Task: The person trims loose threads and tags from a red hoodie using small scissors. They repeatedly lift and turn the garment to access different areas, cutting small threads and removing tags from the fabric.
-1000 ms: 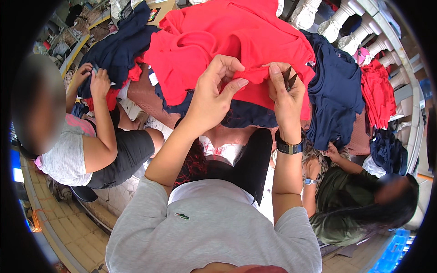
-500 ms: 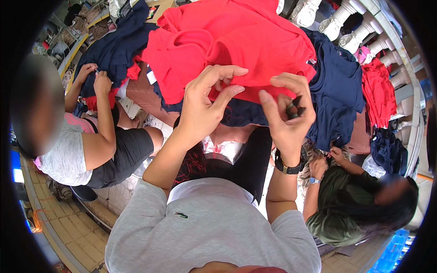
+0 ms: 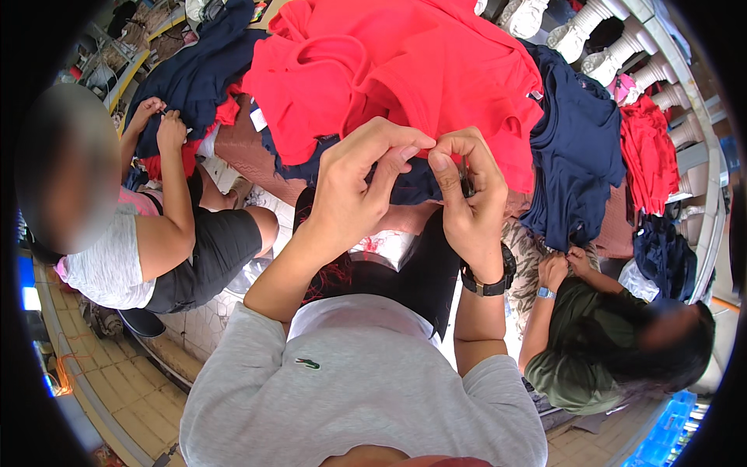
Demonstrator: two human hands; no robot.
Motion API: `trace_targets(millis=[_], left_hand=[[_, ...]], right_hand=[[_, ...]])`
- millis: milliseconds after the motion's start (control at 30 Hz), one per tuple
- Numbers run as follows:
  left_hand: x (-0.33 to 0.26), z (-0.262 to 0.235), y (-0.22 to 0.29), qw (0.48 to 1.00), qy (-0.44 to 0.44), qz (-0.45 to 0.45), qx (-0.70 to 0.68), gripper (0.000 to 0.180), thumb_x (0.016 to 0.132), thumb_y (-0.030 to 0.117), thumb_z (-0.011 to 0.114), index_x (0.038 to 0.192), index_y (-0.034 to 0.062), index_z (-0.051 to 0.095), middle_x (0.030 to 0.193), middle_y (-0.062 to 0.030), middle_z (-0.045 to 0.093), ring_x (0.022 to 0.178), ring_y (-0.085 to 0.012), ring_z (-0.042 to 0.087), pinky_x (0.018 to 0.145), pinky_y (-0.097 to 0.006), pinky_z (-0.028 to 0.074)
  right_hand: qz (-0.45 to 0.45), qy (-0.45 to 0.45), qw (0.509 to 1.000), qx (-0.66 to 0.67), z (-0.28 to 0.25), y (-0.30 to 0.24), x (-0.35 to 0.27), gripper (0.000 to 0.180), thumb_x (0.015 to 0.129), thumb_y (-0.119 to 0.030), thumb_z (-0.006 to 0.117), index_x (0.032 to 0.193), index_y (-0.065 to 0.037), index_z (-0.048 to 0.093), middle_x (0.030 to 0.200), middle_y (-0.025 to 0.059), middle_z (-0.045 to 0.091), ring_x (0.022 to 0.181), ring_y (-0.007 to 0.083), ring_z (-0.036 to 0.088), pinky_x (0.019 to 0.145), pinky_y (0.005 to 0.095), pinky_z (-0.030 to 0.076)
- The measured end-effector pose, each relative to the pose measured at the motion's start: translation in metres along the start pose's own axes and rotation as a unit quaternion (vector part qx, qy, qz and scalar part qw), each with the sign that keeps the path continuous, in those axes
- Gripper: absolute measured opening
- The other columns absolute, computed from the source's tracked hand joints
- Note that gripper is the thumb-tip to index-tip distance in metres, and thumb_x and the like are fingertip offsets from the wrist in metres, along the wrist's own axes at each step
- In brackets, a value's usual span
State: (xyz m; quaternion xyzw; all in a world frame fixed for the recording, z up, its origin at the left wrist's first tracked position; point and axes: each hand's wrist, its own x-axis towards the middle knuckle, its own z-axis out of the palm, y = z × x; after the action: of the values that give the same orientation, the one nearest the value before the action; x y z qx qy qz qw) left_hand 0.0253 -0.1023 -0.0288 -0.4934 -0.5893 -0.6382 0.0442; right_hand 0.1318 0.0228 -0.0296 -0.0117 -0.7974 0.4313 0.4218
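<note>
A bright red knit garment (image 3: 436, 62) lies heaped in front of me, its near edge hanging down behind my fingers. My left hand (image 3: 358, 175) is closed in a pinch of thumb and forefinger, with a bit of red cloth showing at the tips. Close against it, my right hand (image 3: 475, 202) is pinched too, its fingertips by the same edge. Tucked in the curled fingers of the right hand is a small dark metal tool (image 3: 467, 183), mostly hidden. Navy cloth shows beneath the red.
Navy garments (image 3: 576, 148) hang at the right, beside a red one (image 3: 647, 156). More navy cloth (image 3: 194, 89) lies at the left. A brown cover (image 3: 240, 152) lies underneath. Co-workers sit on both sides, their hands (image 3: 167, 124) on cloth. White balusters (image 3: 611, 62) line the far right.
My right hand has moved left and its fingers have closed, so both hands' fingertips now nearly meet. The red garment's near edge has shifted and hangs differently around them.
</note>
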Motion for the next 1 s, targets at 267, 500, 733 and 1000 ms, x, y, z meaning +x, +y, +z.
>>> trace_targets(millis=[267, 500, 733, 1000], left_hand=[[-0.009, 0.004, -0.02, 0.999, 0.037, 0.037, 0.01, 0.018, 0.083, -0.006, 0.071, 0.1, -0.0014, 0.069, 0.084, -0.0099, 0.065, 0.073, -0.018, 0.066, 0.065, -0.028, 0.051], [-0.016, 0.003, -0.022, 0.98, 0.069, -0.09, -0.164, 0.004, 0.097, -0.001, 0.065, 0.1, -0.0031, 0.064, 0.085, -0.0036, 0.067, 0.078, -0.0075, 0.064, 0.071, -0.022, 0.05], [-0.017, -0.002, -0.013, 0.974, 0.02, -0.135, -0.183, 0.006, 0.099, 0.003, 0.063, 0.099, -0.0027, 0.06, 0.084, -0.003, 0.063, 0.073, -0.0068, 0.063, 0.067, -0.022, 0.049], [-0.018, 0.002, -0.011, 0.96, 0.016, -0.134, -0.244, 0.005, 0.098, 0.001, 0.063, 0.097, -0.0027, 0.061, 0.084, -0.0055, 0.062, 0.067, -0.01, 0.064, 0.064, -0.023, 0.049]], right_hand=[[0.019, 0.015, 0.998, -0.065, 0.012, -0.023, -0.013, 0.011, 0.089, 0.001, 0.07, 0.097, 0.001, 0.062, 0.093, 0.0089, 0.054, 0.079, 0.019, 0.053, 0.065, 0.0295, 0.043], [0.157, -0.12, 0.977, 0.085, 0.009, -0.021, -0.03, 0.017, 0.102, -0.012, 0.058, 0.11, 0.0, 0.065, 0.083, 0.0106, 0.053, 0.07, 0.0185, 0.054, 0.065, 0.0317, 0.044], [0.285, -0.137, 0.919, 0.235, 0.013, -0.009, -0.025, 0.05, 0.109, -0.042, 0.032, 0.086, -0.002, 0.052, 0.064, -0.0015, 0.034, 0.056, 0.0081, 0.029, 0.051, 0.0274, 0.024], [0.347, -0.129, 0.86, 0.351, 0.015, -0.003, -0.016, 0.046, 0.108, -0.041, 0.037, 0.081, -0.006, 0.052, 0.064, -0.0051, 0.035, 0.051, 0.0047, 0.027, 0.047, 0.0246, 0.019]])
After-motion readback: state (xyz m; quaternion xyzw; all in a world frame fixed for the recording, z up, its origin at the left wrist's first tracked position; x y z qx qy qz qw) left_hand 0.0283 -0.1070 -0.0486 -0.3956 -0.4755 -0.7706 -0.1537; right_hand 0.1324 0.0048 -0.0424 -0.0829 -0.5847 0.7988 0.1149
